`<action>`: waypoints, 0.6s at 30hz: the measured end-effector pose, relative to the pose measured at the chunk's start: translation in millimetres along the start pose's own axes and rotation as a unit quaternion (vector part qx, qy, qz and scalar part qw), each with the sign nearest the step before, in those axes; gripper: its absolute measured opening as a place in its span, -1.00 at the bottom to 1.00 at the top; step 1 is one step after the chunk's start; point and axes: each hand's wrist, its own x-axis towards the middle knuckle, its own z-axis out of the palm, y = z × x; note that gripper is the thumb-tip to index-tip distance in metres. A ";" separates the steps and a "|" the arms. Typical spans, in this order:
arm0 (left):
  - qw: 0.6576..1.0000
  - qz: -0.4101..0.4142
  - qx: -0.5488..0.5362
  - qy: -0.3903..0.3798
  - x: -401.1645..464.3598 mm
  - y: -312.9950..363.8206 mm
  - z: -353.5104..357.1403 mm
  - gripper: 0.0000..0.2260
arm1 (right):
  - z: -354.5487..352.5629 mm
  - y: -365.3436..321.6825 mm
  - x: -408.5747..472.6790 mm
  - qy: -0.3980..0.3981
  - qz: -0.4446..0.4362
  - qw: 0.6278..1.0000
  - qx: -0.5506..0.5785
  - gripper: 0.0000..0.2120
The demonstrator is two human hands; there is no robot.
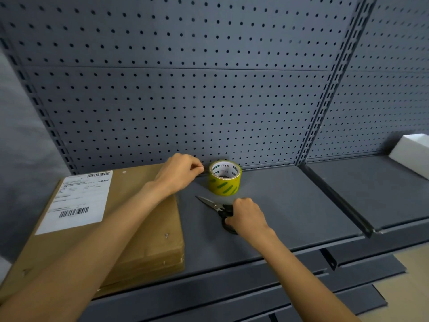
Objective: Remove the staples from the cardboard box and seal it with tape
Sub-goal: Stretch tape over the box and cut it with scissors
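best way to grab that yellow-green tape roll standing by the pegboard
Grip the yellow-green tape roll from above, fingers inside its open core, thumb on the outer wall. It lies flat with the hole facing up, and the black-handled scissors crowd its near side.

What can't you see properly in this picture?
- Scissors handles: head view, covered by the right hand.
- Whatever the left hand fingers pinch: too small to tell.
- Label text on the box: blurred.
- White object: cut off by the right edge.
- Box's near left corner: hidden by the left arm.
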 end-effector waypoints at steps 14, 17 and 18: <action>0.996 -0.024 0.082 0.025 -59.6 -60.8 -30.4 -0.78 | 12.9 -37.3 21.7 0.025 -0.059 0.981 0.181 -0.57; 0.997 -0.025 0.067 0.036 -65.1 -64.5 -28.7 -0.77 | 20.1 -54.2 26.3 -0.068 -0.031 0.927 0.367 -0.56; 0.997 -0.024 0.064 0.040 -65.7 -64.5 -28.1 -0.77 | 21.6 -58.2 26.3 -0.102 -0.009 0.904 0.415 -0.51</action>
